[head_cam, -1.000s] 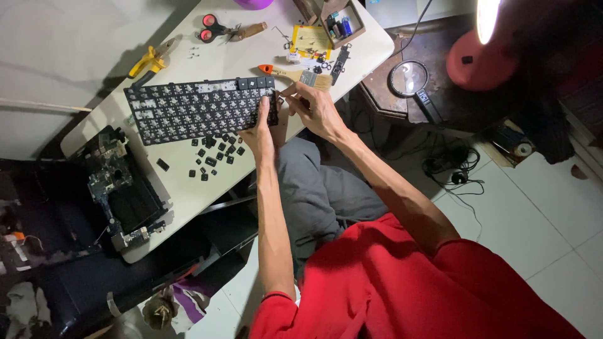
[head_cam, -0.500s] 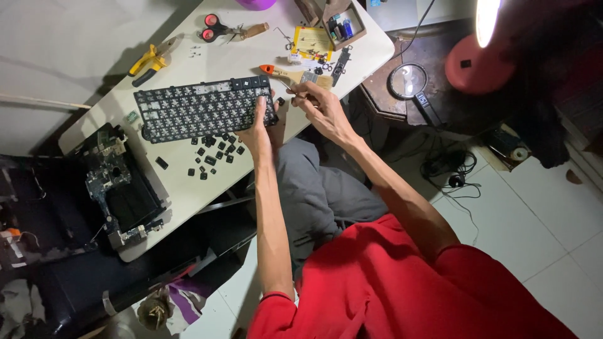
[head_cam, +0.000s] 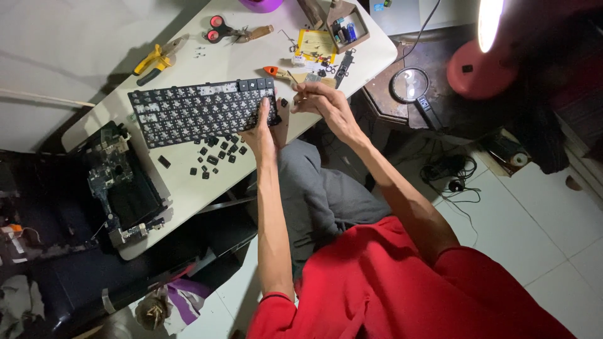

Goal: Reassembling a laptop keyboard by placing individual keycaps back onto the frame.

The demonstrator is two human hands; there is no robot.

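My left hand (head_cam: 264,129) grips the right end of the flat black laptop keyboard (head_cam: 201,112), thumb on top and fingers curled under its near edge. The keyboard lies on the white tabletop (head_cam: 239,53), running from the far left toward my hands, and most of its keys are off, so the bare switch sites show; a few caps are still in place along its top right corner. My right hand (head_cam: 323,100) hovers just beside that same end, fingers pinched together around something small and dark that I cannot make out. It does not touch the keyboard.

Loose black keycaps (head_cam: 217,157) lie scattered on the table just in front of the keyboard, near my left wrist. Past my right hand, a small orange-tipped tool with a pale handle (head_cam: 286,73) lies on the table, with a yellow card of small parts (head_cam: 315,45) and a little wooden tray of bits (head_cam: 345,25) beyond it. Farther left along the back edge sit red-handled scissors (head_cam: 220,28) and yellow-handled pliers (head_cam: 157,59). An opened dark laptop chassis with its green circuit board exposed (head_cam: 119,182) rests at the left end of the table. Off the table to the right stand a round magnifying glass (head_cam: 411,85) and a red-based desk lamp (head_cam: 477,63), lit.
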